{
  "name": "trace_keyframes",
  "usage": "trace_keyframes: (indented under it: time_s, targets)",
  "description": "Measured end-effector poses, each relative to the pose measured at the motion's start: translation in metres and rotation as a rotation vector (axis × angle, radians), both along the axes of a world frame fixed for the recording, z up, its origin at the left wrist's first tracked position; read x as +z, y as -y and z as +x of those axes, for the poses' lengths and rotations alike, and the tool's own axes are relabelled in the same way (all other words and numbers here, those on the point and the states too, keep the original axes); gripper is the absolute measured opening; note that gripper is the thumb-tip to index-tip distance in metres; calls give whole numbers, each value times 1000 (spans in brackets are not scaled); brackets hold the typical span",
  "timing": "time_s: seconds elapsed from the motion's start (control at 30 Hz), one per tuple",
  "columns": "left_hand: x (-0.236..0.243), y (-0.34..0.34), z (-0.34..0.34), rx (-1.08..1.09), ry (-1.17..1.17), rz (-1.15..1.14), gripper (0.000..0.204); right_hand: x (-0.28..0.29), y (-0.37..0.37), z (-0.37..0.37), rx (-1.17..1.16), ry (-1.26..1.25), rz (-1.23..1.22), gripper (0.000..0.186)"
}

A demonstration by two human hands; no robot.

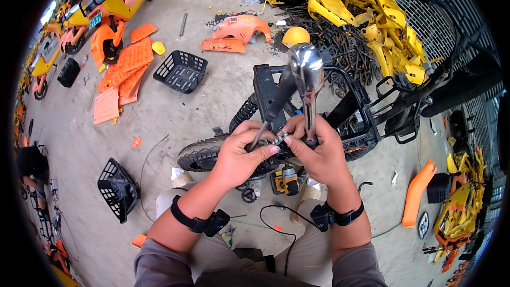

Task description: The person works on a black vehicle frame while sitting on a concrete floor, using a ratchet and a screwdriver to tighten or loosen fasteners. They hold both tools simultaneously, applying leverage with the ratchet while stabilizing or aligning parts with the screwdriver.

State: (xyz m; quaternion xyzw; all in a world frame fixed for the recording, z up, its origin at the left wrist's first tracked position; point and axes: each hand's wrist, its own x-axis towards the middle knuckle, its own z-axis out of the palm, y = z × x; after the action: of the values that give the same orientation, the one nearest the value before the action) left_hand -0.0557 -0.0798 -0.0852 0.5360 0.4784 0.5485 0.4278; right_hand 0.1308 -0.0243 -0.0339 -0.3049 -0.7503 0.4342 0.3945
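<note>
My left hand (241, 157) is closed around the thin shaft of a dark-handled tool (279, 95), its handle pointing up. My right hand (313, 154) grips an upright chrome wrench (309, 85) with a large rounded head. Both thumbs and forefingers pinch a short row of small metal pieces (280, 138), like chain links. Behind my hands stands a black bike frame (260, 82) with a coil shock (244, 111) and a tyre (194, 154). A yellow-and-black drill (284, 180) and a sprocket (248, 194) lie below my hands.
Black baskets (179, 69) (117, 186) lie left. Orange panels (127, 69) and scooters (117, 0) are upper left. Yellow panels (350, 5) and dark scrap pile behind the frame. An orange part (417, 194) lies right. A co-worker (32, 170) is at the far left. A cable trails between my legs.
</note>
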Motion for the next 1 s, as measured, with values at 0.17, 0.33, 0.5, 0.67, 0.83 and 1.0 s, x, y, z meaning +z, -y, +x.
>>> trace_keyframes:
  time_s: [0.17,0.33,0.5,0.67,0.83,1.0]
  targets:
    - [0,0,-1,20,35,71,17,-2,-4,1,-40,-33,-24,18]
    - [0,4,-2,29,202,-54,16,-3,-5,4,-35,26,-61,20]
    - [-1,4,2,52,189,-51,16,12,-2,3,-33,135,-151,21]
    - [1,1,5,68,115,41,18,11,-5,6,-54,185,-151,21]
    - [3,-1,3,103,157,123,18,12,-8,9,-58,219,-185,20]
    - [34,3,-12,143,707,-12,38,12,-9,9,-75,130,-345,19]
